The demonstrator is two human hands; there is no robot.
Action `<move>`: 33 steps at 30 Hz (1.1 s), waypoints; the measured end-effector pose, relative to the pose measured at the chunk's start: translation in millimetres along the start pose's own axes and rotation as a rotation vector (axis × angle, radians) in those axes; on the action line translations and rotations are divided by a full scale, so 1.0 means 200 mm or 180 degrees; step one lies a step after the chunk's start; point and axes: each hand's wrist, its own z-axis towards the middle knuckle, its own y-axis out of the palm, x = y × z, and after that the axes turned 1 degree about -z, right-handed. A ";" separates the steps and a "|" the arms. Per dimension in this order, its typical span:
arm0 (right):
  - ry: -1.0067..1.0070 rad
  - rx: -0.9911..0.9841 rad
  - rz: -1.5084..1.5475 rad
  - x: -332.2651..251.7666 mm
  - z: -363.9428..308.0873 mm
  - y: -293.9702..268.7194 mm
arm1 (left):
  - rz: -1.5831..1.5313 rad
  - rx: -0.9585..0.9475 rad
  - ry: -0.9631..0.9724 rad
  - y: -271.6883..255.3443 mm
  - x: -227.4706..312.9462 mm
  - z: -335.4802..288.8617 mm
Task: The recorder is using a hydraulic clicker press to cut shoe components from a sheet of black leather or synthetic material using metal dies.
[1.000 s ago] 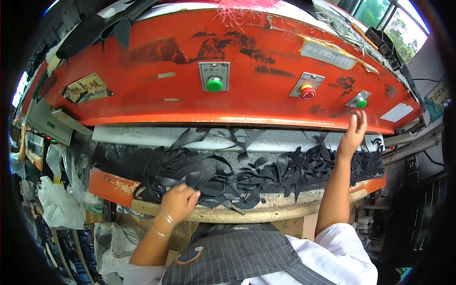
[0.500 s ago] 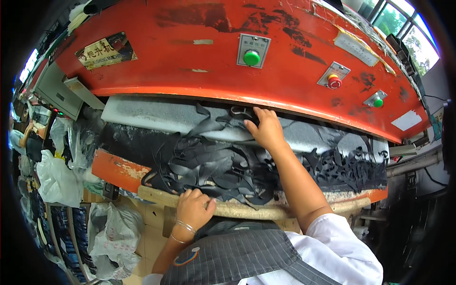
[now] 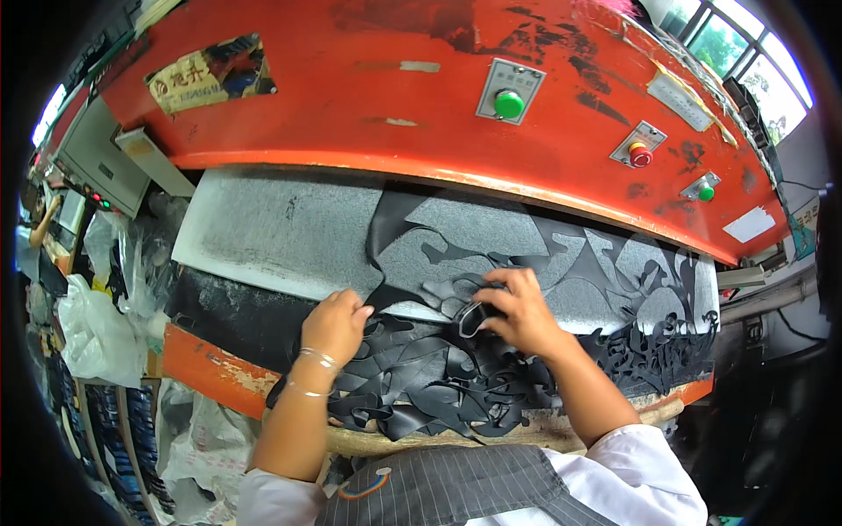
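My right hand (image 3: 519, 309) is closed on a small metal-edged cutting die (image 3: 474, 320), dark and ring-like, at the front edge of the pale grey cutting board (image 3: 254, 223). To its left, my left hand (image 3: 335, 326) has its fingers pinched together at the tip of a black sheet offcut (image 3: 395, 232); the fingertips seem to grip it, partly hidden. This offcut, cut through with curved holes, stretches across the board to the right. A tangled heap of black scraps (image 3: 421, 377) lies in front of both hands.
A red press beam (image 3: 351, 114) spans the far side above the board, carrying a green button (image 3: 509, 104), a red stop button (image 3: 641, 156) and another green button (image 3: 706, 194). White plastic bags (image 3: 101, 333) hang at the left. A worn wooden bar (image 3: 377, 443) runs along the front.
The board now shows farther out from under the red beam. My left hand has moved up from the front bar to the offcut; my right hand has come nearer, now holding the die.
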 end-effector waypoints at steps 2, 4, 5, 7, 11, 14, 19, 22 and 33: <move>0.0315 -0.0219 0.0689 0.04 0.10 -0.06 | -0.0435 -0.0622 -0.0119 -0.11 -0.13 -0.01; 0.0258 -0.0309 0.0706 0.06 0.30 -0.08 | -0.0457 -0.0867 -0.0548 -0.25 -0.23 -0.04; 0.0100 -0.0393 0.0730 0.08 0.41 -0.05 | -0.0226 -0.0378 -0.0521 -0.27 -0.23 -0.04; -0.0190 -0.0510 0.0820 0.13 0.64 0.07 | -0.0059 0.0382 -0.0406 -0.29 -0.20 0.03; -0.0327 -0.0970 0.0824 0.14 0.92 0.32 | -0.0745 0.0997 0.0427 -0.12 -0.03 0.24; -0.0575 -0.1154 0.0953 0.16 0.93 0.42 | -0.0805 0.1018 0.0535 0.05 0.03 0.33; -0.0096 -0.0305 0.1000 0.20 0.86 0.51 | -0.0230 0.1539 0.0760 0.23 -0.04 0.39; -0.0124 -0.0258 0.0853 0.21 0.86 0.52 | -0.0251 0.1751 0.0817 0.24 -0.06 0.42; 0.1103 0.0096 0.0636 0.23 0.51 0.25 | -0.0664 0.1657 0.0627 0.20 0.04 0.36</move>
